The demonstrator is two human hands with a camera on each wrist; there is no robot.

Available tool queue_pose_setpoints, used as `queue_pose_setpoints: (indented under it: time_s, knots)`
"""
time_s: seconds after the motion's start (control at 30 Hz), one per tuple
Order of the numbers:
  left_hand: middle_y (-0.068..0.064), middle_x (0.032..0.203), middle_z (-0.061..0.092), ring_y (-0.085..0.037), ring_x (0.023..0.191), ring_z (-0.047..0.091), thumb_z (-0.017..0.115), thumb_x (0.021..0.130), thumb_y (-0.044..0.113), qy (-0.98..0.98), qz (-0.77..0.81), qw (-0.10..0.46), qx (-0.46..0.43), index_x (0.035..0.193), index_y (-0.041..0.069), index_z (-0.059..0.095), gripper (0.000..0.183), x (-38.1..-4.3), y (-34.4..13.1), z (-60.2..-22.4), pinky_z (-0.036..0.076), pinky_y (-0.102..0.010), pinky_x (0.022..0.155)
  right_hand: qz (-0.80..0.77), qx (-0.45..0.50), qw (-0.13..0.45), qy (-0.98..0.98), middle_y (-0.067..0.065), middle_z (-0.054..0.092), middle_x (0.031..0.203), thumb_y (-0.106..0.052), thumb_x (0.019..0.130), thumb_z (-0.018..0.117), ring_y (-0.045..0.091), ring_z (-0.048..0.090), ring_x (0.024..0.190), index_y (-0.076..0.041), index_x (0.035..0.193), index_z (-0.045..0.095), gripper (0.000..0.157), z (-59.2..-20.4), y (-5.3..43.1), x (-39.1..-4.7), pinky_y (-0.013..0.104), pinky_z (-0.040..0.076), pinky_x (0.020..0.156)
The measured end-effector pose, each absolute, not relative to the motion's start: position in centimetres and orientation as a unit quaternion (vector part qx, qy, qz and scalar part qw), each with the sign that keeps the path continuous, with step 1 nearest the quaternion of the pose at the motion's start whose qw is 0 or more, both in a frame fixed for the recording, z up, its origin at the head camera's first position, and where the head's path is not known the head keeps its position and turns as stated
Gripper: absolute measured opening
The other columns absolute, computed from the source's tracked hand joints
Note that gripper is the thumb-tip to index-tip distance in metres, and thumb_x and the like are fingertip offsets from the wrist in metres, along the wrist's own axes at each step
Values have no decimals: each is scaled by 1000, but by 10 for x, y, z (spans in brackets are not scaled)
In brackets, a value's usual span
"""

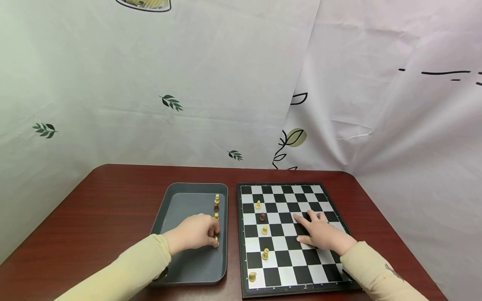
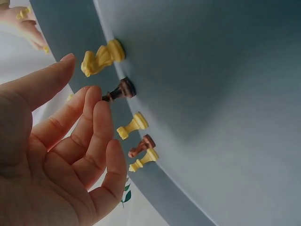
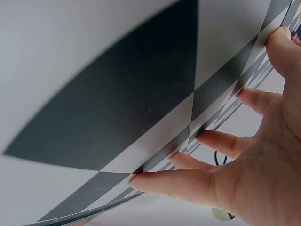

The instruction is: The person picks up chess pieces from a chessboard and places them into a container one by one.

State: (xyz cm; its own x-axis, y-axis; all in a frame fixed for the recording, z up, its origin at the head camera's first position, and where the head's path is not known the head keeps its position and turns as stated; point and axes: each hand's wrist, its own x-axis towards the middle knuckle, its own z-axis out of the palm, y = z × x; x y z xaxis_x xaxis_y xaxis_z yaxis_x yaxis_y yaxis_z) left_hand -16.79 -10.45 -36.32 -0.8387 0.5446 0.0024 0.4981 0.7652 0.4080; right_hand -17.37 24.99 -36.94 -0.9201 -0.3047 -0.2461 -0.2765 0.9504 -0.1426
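Observation:
My left hand [image 1: 193, 232] reaches over the grey tray [image 1: 180, 267], its thumb and fingertips apart and nothing held between them in the left wrist view. Just past the thumb tip stands a yellow chess knight [image 2: 103, 57]; a dark chess piece [image 2: 121, 89] is close by the fingertips, and contact with either is hard to tell. More pieces line the tray's right side, among them a yellow pawn [image 2: 134, 125] and a brown piece [image 2: 142, 146]. With fingers spread, my right hand [image 1: 325, 234] rests its fingertips on the chessboard [image 1: 278, 244].
On the board's left columns stand a brown piece [image 1: 262, 216] and several yellow ones, including a rook-like piece [image 1: 252, 276] at the near corner. Tray and board sit side by side on a dark red table [image 1: 124, 200], with a white printed cloth [image 1: 211, 83] behind.

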Motion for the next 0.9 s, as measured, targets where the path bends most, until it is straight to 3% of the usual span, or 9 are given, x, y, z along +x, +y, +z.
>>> queue_pose_setpoints:
  time_s: [0.9]
  knots:
    - [9,72,57,-5,63,51,77,78,19,938,202,47,279,91,9,68,19,-163,-90,-331,42,-27,59,-53,-153,134,978,31,34,136,-44,85,63,53,33,121,-9,141,42,69,-370,250,-174,60,45,82]
